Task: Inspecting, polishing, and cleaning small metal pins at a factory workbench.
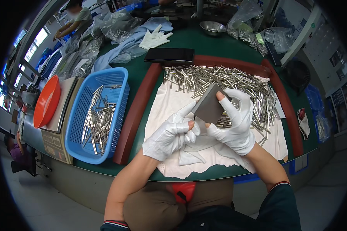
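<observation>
My right hand [235,123], in a white glove with bare fingertips, grips a dark grey flat block [210,106] by its edges, tilted above the cloth. My left hand [172,133], gloved the same way, is closed in a pinch. A thin dark rod [194,118] shows between its thumb and index finger, mostly hidden. The left index finger reaches the block's left edge. Beyond both hands, many loose metal pins [235,79] lie heaped on a pale cloth [158,109]. Below the hands lies a crumpled white cloth [192,157].
Reddish-brown bars [137,119] frame the cloth on three sides. At left stand a blue basket [70,127] of pins and a red bowl [46,104] on a scale. A black phone [169,55], a white glove [155,37] and a metal bowl [213,27] lie farther back. Another person works far left.
</observation>
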A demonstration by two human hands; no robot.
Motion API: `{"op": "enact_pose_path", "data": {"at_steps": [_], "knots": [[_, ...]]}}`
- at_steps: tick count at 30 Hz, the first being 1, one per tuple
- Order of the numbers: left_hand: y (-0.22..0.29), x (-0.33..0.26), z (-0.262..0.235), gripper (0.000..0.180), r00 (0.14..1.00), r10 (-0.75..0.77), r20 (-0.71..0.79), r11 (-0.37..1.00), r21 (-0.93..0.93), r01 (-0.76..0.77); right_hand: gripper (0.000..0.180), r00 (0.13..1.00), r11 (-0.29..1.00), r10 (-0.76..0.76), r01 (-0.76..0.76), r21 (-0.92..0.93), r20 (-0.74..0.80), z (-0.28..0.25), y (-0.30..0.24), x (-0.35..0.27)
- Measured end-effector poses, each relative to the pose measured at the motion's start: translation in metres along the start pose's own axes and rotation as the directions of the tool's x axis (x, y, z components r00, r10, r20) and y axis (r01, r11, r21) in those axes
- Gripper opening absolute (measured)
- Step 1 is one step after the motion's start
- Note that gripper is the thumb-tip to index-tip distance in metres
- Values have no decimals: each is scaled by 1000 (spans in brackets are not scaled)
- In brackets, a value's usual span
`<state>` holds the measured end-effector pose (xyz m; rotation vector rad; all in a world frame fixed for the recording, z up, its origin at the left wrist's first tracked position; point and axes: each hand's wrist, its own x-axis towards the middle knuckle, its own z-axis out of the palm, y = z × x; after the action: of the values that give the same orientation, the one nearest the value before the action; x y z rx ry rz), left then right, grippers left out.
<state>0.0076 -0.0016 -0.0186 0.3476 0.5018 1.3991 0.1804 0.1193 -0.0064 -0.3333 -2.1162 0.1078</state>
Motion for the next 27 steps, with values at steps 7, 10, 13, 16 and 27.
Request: {"op": "enact_pose_path", "data": {"at_steps": [7, 10, 13, 16, 27], "knots": [[0, 0, -2, 76, 1000, -20, 17, 999, 34, 19, 77, 997, 995, -73, 72, -66, 0, -1, 2, -1], [2, 0, -3, 74, 999, 2, 41, 999, 32, -3, 75, 993, 990, -106, 101, -93, -55, -1, 1, 4], [4, -3, 12, 74, 993, 71, -95, 897, 441, -22, 75, 997, 1000, 2, -2, -1, -81, -3, 5, 1], [2, -2, 10, 74, 990, 99, -100, 878, 477, -40, 77, 1000, 999, -14, 14, 31, 19, -1, 6, 3], [5, -4, 9, 74, 991, 66, -114, 857, 515, 2, 77, 993, 999, -8, 3, 38, 121, -3, 7, 7]]}}
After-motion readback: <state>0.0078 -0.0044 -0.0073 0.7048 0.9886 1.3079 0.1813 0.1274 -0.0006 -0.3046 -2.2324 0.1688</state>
